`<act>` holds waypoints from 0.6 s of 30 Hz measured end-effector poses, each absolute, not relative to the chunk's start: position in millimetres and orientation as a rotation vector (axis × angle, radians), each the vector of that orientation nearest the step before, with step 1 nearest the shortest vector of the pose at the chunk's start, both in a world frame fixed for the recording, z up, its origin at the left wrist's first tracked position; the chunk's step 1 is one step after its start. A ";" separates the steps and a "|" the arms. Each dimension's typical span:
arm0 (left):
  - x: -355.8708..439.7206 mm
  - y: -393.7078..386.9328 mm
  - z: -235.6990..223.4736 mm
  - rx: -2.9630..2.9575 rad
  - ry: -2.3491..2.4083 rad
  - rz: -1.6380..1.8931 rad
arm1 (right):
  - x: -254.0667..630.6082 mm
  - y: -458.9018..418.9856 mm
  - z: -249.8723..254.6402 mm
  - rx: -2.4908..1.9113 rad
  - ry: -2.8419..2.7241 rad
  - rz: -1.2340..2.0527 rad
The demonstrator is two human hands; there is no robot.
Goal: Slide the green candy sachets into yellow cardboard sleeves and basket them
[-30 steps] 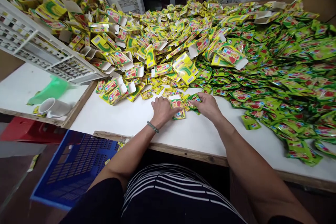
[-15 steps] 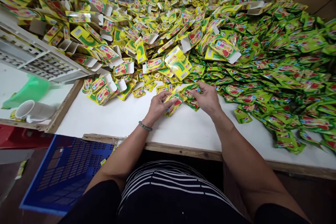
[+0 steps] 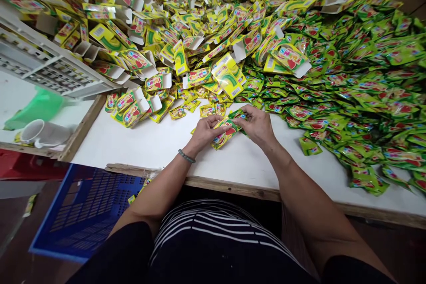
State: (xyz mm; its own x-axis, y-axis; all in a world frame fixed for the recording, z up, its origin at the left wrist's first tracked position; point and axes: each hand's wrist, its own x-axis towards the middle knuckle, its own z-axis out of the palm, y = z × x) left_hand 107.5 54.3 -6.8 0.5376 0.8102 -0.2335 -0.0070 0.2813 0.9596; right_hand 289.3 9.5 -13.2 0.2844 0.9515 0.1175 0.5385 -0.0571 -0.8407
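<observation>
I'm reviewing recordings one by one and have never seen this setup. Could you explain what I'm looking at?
There is no machine, just a person working bare-handed, seen by a camera worn on the head and looking forward and down. Yellow cartons heap up on the left and middle of the white table, green sachets on the right; a white crate at the left holds more cartons. The left hand's grip holds one carton; the right hand's grip pinches a green sachet at its far end. Whether the sachet reaches inside, I can't tell.

No word reads clearly — the colourful lettering on the yellow boxes (image 3: 289, 58) and green packets (image 3: 366, 179) is too small.
</observation>
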 end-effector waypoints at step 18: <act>105.8 54.7 -3.1 1.169 0.887 0.654 | 280.9 4.5 -8.5 -1.507 -1.258 0.744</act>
State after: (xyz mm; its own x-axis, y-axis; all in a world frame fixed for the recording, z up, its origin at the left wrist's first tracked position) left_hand 105.8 54.7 -3.1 0.5124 0.8232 -0.2447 0.0094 0.2796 0.9601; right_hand 280.9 4.5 -8.5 0.2707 0.9531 0.1350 0.3410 0.0362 -0.9394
